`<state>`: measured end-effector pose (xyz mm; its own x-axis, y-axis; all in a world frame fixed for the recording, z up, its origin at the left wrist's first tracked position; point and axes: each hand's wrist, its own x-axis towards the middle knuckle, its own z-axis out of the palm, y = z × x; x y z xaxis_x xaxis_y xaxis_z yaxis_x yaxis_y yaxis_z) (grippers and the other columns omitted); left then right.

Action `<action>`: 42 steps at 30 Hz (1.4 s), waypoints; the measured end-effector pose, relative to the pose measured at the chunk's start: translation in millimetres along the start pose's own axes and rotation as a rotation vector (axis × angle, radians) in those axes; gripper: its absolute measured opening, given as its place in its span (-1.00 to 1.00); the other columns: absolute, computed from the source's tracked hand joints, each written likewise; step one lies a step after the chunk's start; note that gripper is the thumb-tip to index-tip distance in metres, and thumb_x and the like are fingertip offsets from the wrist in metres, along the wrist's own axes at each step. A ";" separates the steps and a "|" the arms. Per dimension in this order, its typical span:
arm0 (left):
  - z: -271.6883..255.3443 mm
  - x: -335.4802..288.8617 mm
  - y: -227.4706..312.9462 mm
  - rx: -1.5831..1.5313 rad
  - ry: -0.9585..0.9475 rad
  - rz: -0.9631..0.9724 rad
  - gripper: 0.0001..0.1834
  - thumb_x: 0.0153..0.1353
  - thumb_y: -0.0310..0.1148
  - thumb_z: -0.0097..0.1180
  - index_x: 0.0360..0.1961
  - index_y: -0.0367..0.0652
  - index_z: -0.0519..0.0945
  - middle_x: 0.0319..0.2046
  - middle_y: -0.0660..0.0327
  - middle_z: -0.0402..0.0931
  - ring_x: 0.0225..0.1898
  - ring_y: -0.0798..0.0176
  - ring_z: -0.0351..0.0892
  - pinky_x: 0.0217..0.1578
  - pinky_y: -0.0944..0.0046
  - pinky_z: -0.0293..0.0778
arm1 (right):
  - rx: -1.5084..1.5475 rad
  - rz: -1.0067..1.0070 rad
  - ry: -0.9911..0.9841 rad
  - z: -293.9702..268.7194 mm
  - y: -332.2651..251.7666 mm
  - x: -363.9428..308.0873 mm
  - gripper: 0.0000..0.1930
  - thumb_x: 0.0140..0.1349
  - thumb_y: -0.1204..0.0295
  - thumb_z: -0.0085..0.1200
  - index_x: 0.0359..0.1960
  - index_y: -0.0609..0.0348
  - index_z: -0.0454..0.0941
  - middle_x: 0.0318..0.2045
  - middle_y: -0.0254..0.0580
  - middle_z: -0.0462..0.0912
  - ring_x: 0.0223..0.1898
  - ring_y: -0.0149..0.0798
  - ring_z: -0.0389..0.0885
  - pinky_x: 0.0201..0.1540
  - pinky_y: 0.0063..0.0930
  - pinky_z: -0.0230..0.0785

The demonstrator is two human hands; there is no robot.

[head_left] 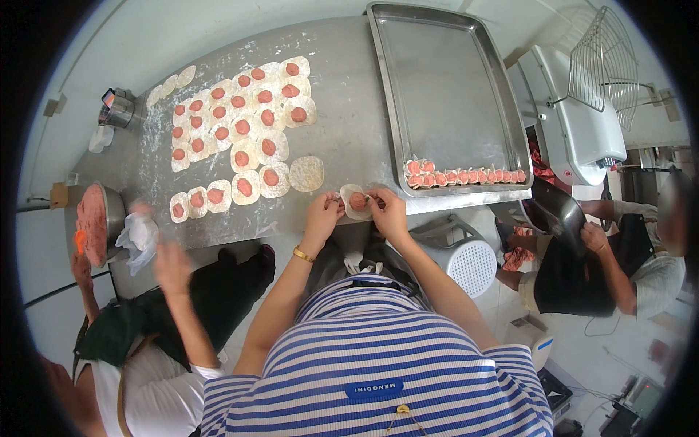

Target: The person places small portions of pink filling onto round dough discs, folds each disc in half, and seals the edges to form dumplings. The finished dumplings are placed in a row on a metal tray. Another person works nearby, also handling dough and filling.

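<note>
To the right of the desk point(336, 135), there is a white machine point(571, 127) with a round wire guard point(601, 86), and lower, on the floor point(582, 353), stands a stool point(470, 268) which has a white seat with many small holes. At the right side, a person in a dark apron point(619, 255) has a hand on a dark pan point(557, 210), while below a thin black cable point(603, 334) lies on the floor. At the left end of the desk is a metal container point(116, 114), and nearer to a person in a white top point(149, 397), there is a crumpled white plastic bag point(138, 237).
</note>
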<state>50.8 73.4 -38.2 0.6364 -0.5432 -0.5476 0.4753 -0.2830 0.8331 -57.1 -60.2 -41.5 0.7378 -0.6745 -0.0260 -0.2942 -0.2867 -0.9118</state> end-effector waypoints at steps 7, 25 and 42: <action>4.2 -11.4 -4.3 -0.097 -0.135 0.159 -0.68 0.25 -0.52 0.02 0.03 -0.37 0.46 -0.10 0.15 0.51 -0.10 0.37 0.51 -0.08 0.40 0.48 | 0.242 -0.024 -0.142 -6.3 -0.3 -6.1 -0.72 0.06 0.71 0.00 -0.20 0.22 0.63 -0.29 -0.26 0.57 -0.25 -0.40 0.56 -0.24 -0.58 0.40; 23.5 -25.6 29.6 -0.466 -0.096 0.276 -0.76 0.22 -0.54 0.09 -0.11 -0.18 0.38 -0.19 0.24 0.46 -0.11 0.38 0.50 -0.14 0.38 0.52 | 0.718 0.116 -0.144 -20.5 -13.8 4.7 -0.75 0.12 0.70 0.10 -0.14 0.30 0.55 -0.12 -0.24 0.57 -0.09 -0.41 0.54 -0.04 -0.53 0.42; 9.4 -10.0 13.9 0.555 -0.078 0.544 -0.77 0.00 -0.55 0.26 -0.28 -0.23 0.54 -0.29 0.12 0.62 -0.33 0.21 0.66 -0.31 0.34 0.56 | -0.095 -0.156 -0.263 -23.6 -4.9 16.0 -0.68 -0.10 0.70 0.13 -0.23 0.21 0.59 -0.35 -0.15 0.57 -0.30 -0.18 0.59 -0.24 -0.43 0.46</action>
<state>45.3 67.5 -20.4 0.6385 -0.7672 -0.0611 -0.2776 -0.3037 0.9115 -58.2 -85.7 -27.8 0.9066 -0.4219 -0.0054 -0.2115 -0.4432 -0.8711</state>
